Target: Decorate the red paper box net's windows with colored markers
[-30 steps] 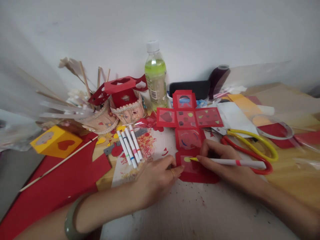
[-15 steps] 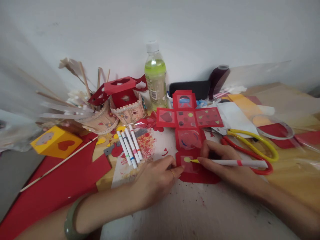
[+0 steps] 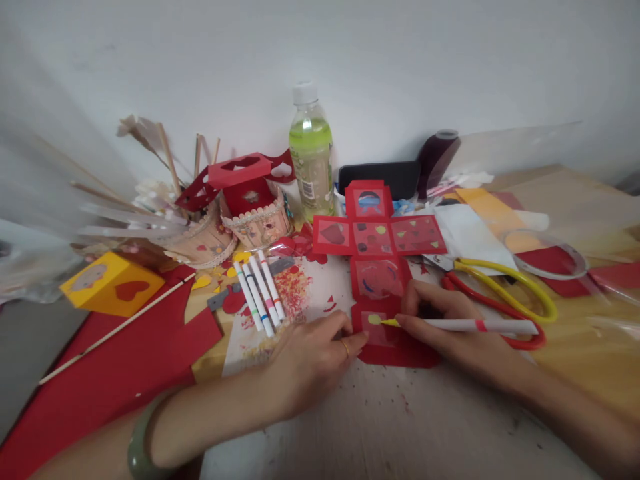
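Rightward, by only a trace, the rear of the slim white marker with a yellow tip [image 3: 510,327] has been shifted. It is pinched in the right hand [image 3: 463,343], long axis crosswise, tip leftward beside a pale-yellow dot [image 3: 374,319]. On the counter [image 3: 590,333], the red paper cross-shaped net [image 3: 375,257] is stretched lengthwise away from the body. Its near panel is pressed by the left hand [image 3: 315,353]; whether it is gripped cannot be told. Light strokes and a flattened panel seem best.

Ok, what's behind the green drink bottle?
Behind the bottle, the pale wall shows above and around it. Whatever its body directly covers can't be seen.
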Available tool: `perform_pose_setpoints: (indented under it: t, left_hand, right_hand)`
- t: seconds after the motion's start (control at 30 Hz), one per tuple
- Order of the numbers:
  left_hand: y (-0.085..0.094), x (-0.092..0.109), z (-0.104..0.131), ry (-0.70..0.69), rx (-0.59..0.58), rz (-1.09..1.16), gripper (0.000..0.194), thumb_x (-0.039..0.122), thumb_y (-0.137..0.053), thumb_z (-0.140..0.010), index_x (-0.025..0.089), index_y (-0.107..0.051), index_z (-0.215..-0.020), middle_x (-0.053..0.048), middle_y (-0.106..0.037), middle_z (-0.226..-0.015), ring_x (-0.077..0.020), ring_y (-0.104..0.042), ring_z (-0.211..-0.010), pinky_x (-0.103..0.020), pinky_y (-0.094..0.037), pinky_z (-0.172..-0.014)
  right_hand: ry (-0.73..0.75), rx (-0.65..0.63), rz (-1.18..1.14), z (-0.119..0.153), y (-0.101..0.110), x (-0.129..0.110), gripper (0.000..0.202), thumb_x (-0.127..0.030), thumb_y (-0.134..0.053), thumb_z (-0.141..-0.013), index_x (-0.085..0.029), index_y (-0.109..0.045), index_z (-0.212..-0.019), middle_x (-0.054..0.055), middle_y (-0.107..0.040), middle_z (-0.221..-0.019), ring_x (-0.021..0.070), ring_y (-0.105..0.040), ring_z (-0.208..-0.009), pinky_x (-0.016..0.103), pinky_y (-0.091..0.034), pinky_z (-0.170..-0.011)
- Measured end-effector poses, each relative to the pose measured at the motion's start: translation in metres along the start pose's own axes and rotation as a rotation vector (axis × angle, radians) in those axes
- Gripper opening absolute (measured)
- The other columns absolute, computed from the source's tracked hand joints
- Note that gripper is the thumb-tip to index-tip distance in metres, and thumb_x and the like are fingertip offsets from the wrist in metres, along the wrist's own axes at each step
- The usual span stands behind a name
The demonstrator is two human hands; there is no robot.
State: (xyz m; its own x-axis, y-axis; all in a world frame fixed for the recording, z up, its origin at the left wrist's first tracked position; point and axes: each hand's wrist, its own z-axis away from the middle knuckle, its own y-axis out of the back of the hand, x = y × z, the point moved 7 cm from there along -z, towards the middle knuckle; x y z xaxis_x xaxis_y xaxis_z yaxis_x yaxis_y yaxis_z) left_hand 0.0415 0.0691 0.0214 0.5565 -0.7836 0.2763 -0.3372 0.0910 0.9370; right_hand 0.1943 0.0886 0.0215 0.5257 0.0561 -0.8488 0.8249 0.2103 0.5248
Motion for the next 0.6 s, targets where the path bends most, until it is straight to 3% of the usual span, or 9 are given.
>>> perform_pose_setpoints:
  t: [0.33, 0.6]
  left_hand:
    - [-0.0006, -0.0011, 0.0006, 0.012, -0.018, 0.019, 0.031, 0.025, -0.032, -0.096, 0.021, -0.062, -0.098, -0.003, -0.057, -0.083, -0.0105, -0.053, -0.064, -0.021, -0.043, -0.057]
    - [-0.0011, -0.0024, 0.0001, 0.033, -0.041, 0.051, 0.033, 0.027, -0.030, -0.096, 0.021, -0.063, -0.096, -0.003, -0.057, -0.083, -0.0107, -0.052, -0.066, -0.021, -0.042, -0.058]
  right_hand:
    - [0.014, -0.031, 0.003, 0.0009, -0.0038, -0.0046, 0.027, -0.039, -0.054, -0.082, -0.021, -0.046, -0.064, -0.003, -0.049, -0.061, 0.0126, -0.043, -0.056, 0.025, -0.033, -0.049]
    - [0.022, -0.040, -0.003, 0.0018, -0.0036, -0.0044, 0.023, -0.032, -0.053, -0.081, -0.021, -0.045, -0.063, -0.003, -0.048, -0.060, 0.0119, -0.042, -0.055, 0.024, -0.033, -0.048]
